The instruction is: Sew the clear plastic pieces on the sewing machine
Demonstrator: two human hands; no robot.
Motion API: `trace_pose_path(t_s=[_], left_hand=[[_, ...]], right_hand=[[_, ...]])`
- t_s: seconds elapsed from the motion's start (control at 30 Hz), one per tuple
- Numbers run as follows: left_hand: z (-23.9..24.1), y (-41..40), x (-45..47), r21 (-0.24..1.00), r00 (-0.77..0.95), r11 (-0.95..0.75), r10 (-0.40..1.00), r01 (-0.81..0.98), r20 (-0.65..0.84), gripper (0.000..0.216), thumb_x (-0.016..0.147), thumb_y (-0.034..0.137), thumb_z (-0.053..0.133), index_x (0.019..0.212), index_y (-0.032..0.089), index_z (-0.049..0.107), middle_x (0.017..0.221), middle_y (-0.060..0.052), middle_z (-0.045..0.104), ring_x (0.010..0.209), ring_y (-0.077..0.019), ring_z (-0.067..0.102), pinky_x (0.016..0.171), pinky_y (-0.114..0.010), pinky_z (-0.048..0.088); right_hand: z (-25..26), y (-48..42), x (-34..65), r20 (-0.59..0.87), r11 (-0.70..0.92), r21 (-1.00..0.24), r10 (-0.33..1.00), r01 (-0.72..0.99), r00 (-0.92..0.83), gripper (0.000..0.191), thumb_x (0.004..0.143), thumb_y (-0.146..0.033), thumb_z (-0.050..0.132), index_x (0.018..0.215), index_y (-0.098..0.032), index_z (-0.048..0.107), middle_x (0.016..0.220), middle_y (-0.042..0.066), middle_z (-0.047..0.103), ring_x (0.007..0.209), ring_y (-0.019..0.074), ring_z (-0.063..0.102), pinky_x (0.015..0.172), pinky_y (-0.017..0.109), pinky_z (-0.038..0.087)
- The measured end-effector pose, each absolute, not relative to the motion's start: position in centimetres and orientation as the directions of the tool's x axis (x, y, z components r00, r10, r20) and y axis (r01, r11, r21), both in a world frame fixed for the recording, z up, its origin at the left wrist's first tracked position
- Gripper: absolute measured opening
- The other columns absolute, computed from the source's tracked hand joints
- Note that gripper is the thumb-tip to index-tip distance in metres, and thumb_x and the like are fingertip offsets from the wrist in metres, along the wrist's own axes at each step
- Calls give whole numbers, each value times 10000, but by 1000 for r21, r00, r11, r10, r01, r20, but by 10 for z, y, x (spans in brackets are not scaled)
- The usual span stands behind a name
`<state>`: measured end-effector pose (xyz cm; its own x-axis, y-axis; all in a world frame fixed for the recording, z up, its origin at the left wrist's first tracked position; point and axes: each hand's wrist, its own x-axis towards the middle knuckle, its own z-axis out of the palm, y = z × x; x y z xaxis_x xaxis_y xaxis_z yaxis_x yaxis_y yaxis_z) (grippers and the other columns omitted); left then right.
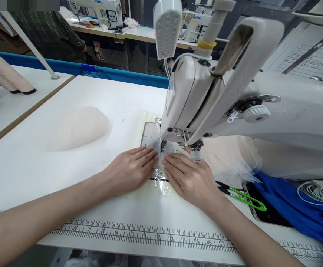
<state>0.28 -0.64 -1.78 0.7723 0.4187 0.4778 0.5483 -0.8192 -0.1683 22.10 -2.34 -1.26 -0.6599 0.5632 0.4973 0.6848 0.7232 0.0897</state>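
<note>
My left hand [132, 167] lies palm down just left of the presser foot [162, 146], its fingers stretched over the metal needle plate [151, 130]. On the right side of the foot, my right hand [190, 176] also rests flat with fingers extended, below the sewing machine's head [186, 92]. Whether thin cloth lies beneath my fingertips cannot be made out. A sheer pale beige fabric piece [85, 126] lies on the white table to the left. More sheer fabric [228, 155] is bunched under the machine arm, beyond my right hand.
Green-handled thread snips [247, 199] lie against a dark phone [269, 207] at right, near blue cloth [297, 207] and a coiled cable [317, 193]. A printed ruler [144, 235] runs along the front edge. Behind stand other sewing machines [108, 13] and a person in plaid [47, 35].
</note>
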Motion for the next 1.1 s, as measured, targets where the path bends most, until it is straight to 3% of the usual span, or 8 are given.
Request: trace_pose_path(t_s=[0.23,0.73,0.97,1.1], left_hand=[[-19,-9,5,-114,735,-792,490,600,468,346,964,303,494,1152,63,656,1185,-135,678,1117,-241,647,1010,-388,524],[-18,-5,5,-98,721,-774,526,626,451,389,968,357,484,1155,62,657,1188,-145,673,1111,-256,650,990,-406,538],[-20,5,5,-83,715,-773,534,629,451,442,966,402,476,1186,54,639,1213,-142,662,1145,-260,629,1004,-409,523],[-22,12,4,-39,700,-771,553,635,452,454,964,414,474,1191,58,638,1221,-141,659,1146,-267,627,1003,-415,520]], right_hand=[[-11,-20,218,490,683,123,589,720,-642,211,933,-217,546,995,-166,740,1107,54,727,814,183,712,936,421,499],[-12,-18,217,478,665,108,617,739,-625,227,935,-219,537,1031,-163,735,1117,87,723,884,228,707,943,471,494],[-15,-13,218,507,628,159,610,762,-609,231,945,-215,520,1009,-146,731,985,74,759,880,219,698,964,432,461],[-15,-13,219,500,621,162,619,767,-606,224,948,-231,522,1023,-163,721,1020,54,754,905,217,683,975,433,440]])
